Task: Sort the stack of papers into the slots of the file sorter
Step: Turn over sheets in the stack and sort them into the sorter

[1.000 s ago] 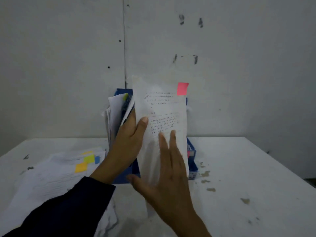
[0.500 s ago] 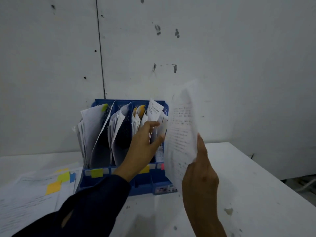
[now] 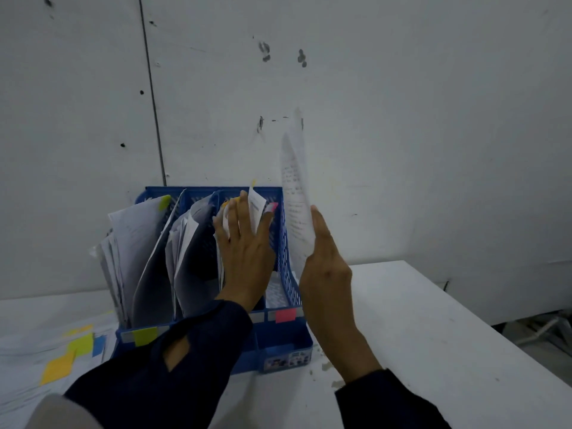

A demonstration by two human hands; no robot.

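Nearest the camera, two dark sleeves (image 3: pixel 173 379) are seen reaching forward over a white table (image 3: pixel 433 351). On the table at the near left, the stack of papers (image 3: pixel 37 360) still to be sorted is spread flat, with yellow, green and blue sticky notes showing on it.

Further in, a single sheet (image 3: pixel 297 212) is held upright by the right hand (image 3: pixel 325 274), the fingers closed around its lower edge; it is kept edge-on just beside the right wall of the file sorter, probably so that it can be dropped straight down into a slot. Printed lines can be made out on it, but they are too blurred to be read.

The left hand (image 3: pixel 244 249) is laid with fingers spread against papers standing in the sorter, nothing being gripped; these appear to be pushed leftward so that the rightmost slot is held clear.

The blue file sorter (image 3: pixel 278 342) is set against the wall (image 3: pixel 402 119). Its slots are marked at the front by coloured tags: a green one (image 3: pixel 145 335) at the left and a pink one (image 3: pixel 285 315) at the right. A small sticker (image 3: pixel 286 360) on the base cannot be read. Papers with coloured tabs are already stood in the left slots.
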